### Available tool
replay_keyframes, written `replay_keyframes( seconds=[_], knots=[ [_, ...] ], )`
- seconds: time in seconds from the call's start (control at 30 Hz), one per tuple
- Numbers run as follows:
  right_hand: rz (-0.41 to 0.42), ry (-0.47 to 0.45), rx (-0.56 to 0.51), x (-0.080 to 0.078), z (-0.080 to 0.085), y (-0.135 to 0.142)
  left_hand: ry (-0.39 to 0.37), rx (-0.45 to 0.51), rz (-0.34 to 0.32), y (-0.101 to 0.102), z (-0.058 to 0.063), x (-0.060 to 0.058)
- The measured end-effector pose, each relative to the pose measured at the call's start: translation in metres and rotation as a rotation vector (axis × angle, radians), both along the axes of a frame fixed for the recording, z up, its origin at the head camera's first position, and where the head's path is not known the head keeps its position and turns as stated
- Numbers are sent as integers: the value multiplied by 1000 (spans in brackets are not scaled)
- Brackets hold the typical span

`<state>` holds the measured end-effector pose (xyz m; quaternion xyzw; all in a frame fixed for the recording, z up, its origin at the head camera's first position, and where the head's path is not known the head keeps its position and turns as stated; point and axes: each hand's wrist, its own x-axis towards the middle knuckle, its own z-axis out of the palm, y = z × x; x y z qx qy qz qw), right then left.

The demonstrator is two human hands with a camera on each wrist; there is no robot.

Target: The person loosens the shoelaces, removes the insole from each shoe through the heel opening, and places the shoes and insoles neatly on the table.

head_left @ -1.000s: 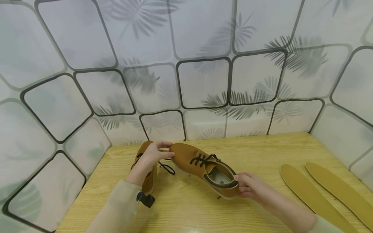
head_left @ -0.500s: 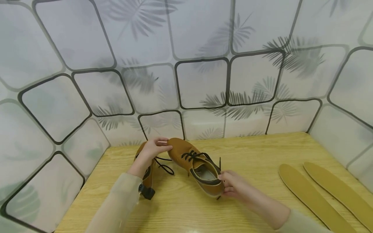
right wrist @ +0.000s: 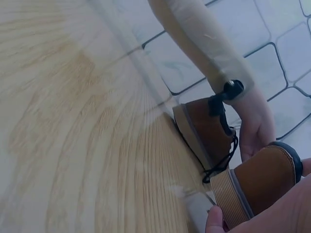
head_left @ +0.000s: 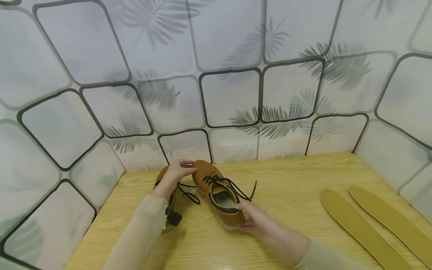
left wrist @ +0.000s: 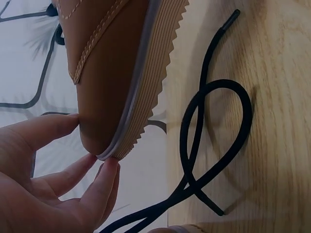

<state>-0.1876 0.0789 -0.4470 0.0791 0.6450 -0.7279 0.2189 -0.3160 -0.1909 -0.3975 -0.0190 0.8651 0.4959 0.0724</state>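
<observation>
Both hands hold a brown leather lace-up shoe with a ridged sole. My left hand pinches its toe between thumb and fingers; the left wrist view shows the fingertips on the toe and sole edge. My right hand grips the heel, with the thumb at the collar. The shoe's opening faces up toward me, its black laces trailing to the right. To the left, partly hidden behind my left forearm, a matching brown shoe stands on the wooden table. That second shoe's looped black lace lies on the tabletop.
Two long tan insoles lie side by side at the table's right. A patterned wall rises close behind the table and along both sides. A black device is strapped to my left wrist.
The held shoe has swung its heel leftward and toward me, and my right hand has moved left with it. My left hand stays at the toe. More of the shoe's lace now shows.
</observation>
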Motion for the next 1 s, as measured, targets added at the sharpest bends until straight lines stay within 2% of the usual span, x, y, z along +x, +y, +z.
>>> replay_keyframes(
  seconds=[0.2, 0.47, 0.8, 1.0],
  knots=[
    [-38, -3, -47, 3, -1, -17, 18, -35, -7, 5, -1, -4],
    [-29, -38, -131, 3, -2, -37, -19, 3, -5, 12, -6, -5],
    [-30, -84, -180, 1, 1, -54, -42, -128, -25, 14, -7, 0],
    [-77, -122, -173, -3, 2, -62, -48, -158, -38, 18, -13, 2]
  ],
)
